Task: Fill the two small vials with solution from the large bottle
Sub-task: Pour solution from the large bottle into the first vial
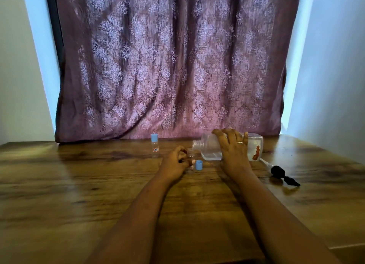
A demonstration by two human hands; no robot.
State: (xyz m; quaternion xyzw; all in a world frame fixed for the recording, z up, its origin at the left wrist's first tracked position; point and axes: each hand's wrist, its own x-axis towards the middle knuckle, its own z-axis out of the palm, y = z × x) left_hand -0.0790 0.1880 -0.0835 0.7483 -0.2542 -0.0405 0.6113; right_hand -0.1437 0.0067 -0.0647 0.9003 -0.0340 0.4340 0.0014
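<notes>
My right hand (234,151) grips the large clear bottle (212,148), tipped on its side with its open threaded neck pointing left. A little clear liquid lies in its lower side. My left hand (174,162) holds a small open vial (190,155) upright on the table, just below and left of the bottle's neck. Its blue cap (198,165) lies on the table right beside it. A second small vial (154,145), capped in blue and labelled, stands upright further left, apart from both hands.
A black pump top with a white tube (280,172) lies on the wooden table (79,184) to the right of my right hand. A purple patterned curtain (167,66) hangs behind the table's back edge. White walls stand at both sides.
</notes>
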